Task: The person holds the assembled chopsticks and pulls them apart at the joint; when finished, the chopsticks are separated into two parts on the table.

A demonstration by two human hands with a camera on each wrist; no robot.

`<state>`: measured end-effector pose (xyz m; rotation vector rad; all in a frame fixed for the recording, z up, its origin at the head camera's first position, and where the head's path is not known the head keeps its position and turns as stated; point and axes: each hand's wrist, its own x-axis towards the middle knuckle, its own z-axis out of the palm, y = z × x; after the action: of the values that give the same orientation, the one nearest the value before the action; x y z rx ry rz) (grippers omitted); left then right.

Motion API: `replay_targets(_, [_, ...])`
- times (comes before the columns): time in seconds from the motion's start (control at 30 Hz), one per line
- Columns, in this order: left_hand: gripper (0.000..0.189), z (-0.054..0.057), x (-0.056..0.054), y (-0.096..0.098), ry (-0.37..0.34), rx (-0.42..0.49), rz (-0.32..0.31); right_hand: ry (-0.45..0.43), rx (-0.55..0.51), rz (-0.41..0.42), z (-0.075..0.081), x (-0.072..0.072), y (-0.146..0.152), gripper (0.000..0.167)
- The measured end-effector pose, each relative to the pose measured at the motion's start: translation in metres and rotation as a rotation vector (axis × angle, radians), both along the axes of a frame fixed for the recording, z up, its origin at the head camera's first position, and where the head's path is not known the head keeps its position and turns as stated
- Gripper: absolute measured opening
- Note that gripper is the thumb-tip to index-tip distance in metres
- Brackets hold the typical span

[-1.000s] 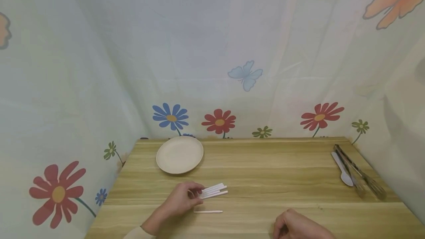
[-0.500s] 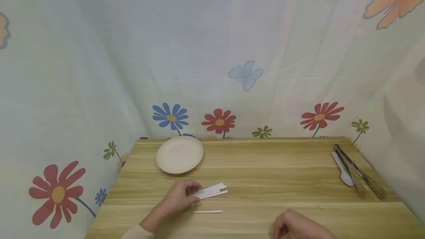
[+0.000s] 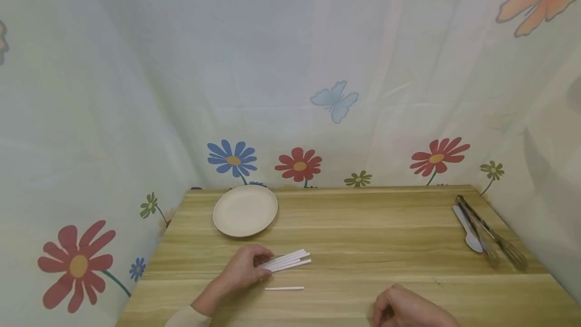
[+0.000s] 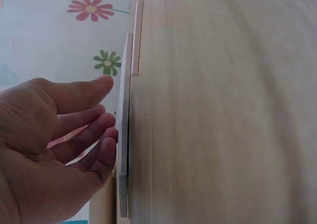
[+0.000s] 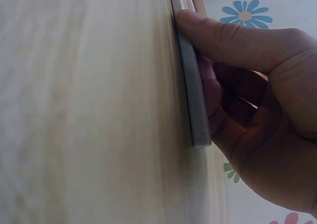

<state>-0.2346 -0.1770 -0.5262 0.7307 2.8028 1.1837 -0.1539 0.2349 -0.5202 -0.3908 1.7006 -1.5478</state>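
On grained wood [image 3: 363, 238], slender white sticks [image 3: 287, 261]

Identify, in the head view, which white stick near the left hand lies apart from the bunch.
The lone stick below the bunch in the picture: tabletop shows all round it, while the others lie close together.

Plate [image 3: 245, 211] behind sticks [image 3: 288, 260] | single stick [image 3: 284, 288] before sticks | spoon [image 3: 473, 242], tongs [image 3: 499, 240] far right

Left grip [image 3: 244, 267] loosely bent; right grip [image 3: 406, 308] curled inward
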Motion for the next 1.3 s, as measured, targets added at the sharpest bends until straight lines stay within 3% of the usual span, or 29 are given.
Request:
replay_targets(0.13, [0.034,0.0004,-0.0002,0.0001,-0.006,-0.006,-0.004,0.138,0.041,0.047,0.0005,-0.0015,0.001,0.011])
replay_targets(0.37, [0.032,-0.003,-0.0022,-0.0006,-0.008,-0.005,-0.008,0.149,0.053,0.055,0.0011,-0.0024,0.0017,0.012])
replay_targets(0.6, [0.029,-0.0033,-0.0033,-0.0007,0.0,-0.012,-0.005,0.253,0.082,0.078,0.0018,-0.0036,0.003,0.008])
replay_targets(1.3, [0.022,0.0004,-0.0054,0.0008,0.015,-0.11,0.013,0.279,0.103,0.074,-0.0003,-0.0036,0.0019,0.009])
